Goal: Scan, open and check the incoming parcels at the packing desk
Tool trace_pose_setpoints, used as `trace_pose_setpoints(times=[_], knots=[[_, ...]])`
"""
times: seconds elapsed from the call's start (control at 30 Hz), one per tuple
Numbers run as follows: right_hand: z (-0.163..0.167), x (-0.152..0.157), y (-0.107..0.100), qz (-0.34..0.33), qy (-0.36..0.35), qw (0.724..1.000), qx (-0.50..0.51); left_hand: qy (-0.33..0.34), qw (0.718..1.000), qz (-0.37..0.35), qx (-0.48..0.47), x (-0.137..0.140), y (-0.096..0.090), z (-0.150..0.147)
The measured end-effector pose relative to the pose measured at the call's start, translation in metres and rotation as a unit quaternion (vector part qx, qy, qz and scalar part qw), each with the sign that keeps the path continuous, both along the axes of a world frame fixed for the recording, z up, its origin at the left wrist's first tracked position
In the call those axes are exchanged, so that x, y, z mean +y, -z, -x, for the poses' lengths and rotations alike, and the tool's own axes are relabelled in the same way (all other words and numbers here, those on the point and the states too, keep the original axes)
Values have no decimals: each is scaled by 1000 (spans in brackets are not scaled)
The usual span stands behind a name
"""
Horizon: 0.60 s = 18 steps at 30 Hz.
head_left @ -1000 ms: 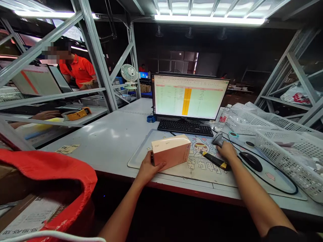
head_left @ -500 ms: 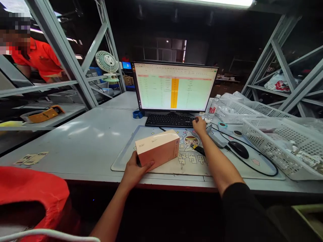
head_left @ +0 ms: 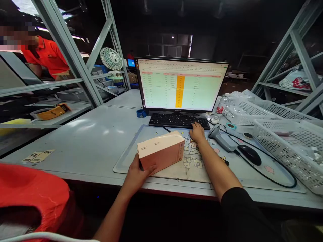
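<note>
Head view: our left hand [head_left: 136,174], thumb and fingers wrapped round the left end of the pink box [head_left: 163,151], presumably steadies it over the mat [head_left: 127,162], leaving our right hand [head_left: 198,133], half-curled, visibly empty, at the keyboard [head_left: 171,120], scanner [head_left: 221,139] just rightward.

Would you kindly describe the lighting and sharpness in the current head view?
Head view: glare spots on the table; head view: screen bright against dark surroundings, its text mostly too small to read; head view: box fairly sharp, while the metal posts lean outward, perhaps from lens distortion.
</note>
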State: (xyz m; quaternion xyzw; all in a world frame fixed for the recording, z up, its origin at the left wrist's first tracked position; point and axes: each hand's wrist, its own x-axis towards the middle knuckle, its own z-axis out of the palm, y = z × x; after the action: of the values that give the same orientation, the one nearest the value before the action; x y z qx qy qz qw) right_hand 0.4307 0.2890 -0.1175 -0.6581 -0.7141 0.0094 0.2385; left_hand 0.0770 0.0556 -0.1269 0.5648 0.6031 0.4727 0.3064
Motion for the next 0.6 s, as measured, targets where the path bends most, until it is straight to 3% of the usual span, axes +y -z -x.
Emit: trace_pose_setpoints(times=[0.1, 0.17, 0.27, 0.37, 0.5, 0.6], knots=[[5, -4, 2, -2, -19, 1000, -14, 13, 999, -14, -45, 0, 1, 1], [8, -7, 4, -8, -22, 1000, -19, 9, 989, -45, -137, 2, 2, 3], [11, -10, 6, -7, -10, 1000, -21, -14, 942, -71, -327, 5, 0, 8], [19, -11, -2, 1, 7, 1000, -19, -33, 889, -51, -455, 5, -8, 14], [23, -18, -47, -11, -1, 1000, -8, 28, 859, -13, -510, -4, -21, 21], [-17, -31, -89, -49, -23, 998, 19, 81, 862, 2, -501, -10, -26, 23]])
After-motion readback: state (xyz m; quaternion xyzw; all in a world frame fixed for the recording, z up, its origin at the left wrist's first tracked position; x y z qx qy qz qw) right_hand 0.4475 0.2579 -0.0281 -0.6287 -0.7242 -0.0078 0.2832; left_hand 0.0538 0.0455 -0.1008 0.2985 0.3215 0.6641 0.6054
